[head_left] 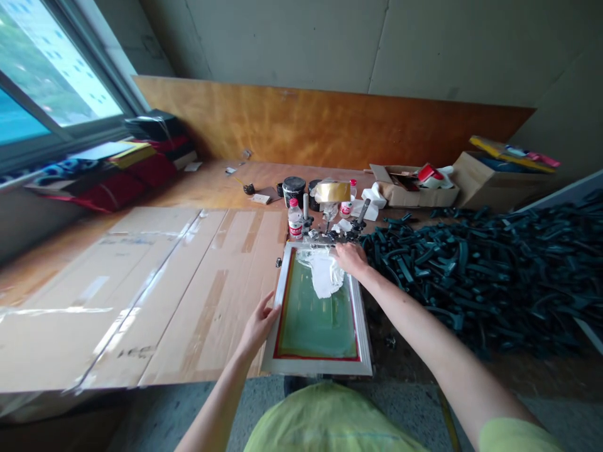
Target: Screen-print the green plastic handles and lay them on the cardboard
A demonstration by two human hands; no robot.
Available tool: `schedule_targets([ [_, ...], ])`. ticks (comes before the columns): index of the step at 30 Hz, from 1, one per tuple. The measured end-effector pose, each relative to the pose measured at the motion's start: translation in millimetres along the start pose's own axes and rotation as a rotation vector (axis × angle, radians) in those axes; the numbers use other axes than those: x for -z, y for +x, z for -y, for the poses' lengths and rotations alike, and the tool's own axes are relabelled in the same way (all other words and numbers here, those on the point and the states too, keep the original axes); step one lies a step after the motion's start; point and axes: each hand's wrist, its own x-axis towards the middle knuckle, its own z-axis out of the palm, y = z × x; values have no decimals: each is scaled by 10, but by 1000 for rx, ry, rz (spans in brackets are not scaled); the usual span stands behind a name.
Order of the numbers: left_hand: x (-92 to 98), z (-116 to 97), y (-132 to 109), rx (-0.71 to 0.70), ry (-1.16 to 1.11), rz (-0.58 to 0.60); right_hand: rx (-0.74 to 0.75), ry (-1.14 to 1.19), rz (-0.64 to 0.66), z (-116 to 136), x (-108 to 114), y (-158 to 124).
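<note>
A screen printing frame [365, 339] with pale metal sides and a green mesh lies in front of me, its far end at a clamp stand [336, 235]. My left hand [260, 323] holds the frame's left side, fingers at the outer edge and thumb on top. At the far right corner, my right hand [351, 257] is closed beside the clamps; whatever its fingers grip is hidden. White material [326, 276], perhaps a crumpled sheet of paper or cloth, lies on the far part of the mesh next to the right hand, with white smears around it.
Flattened cardboard [188, 301] covers the table to the left. A large heap of dark plastic parts [471, 276] fills the right. Behind the clamps are red-capped bottles [295, 221], a black tub [294, 188] and a tape roll [332, 191]. An open carton [405, 194] stands farther right.
</note>
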Motion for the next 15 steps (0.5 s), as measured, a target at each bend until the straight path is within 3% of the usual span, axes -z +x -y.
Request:
schedule_targets([
  [5,-16,-17,-41,15,-17,10,73,-24,-56,145,-115,-203],
  [11,6,20,-36,19,-34,38,482,19,-38,109,-183,-643],
  [15,-10,2,-50,28,-63,19,639,82,-7,-58,-76,-751],
])
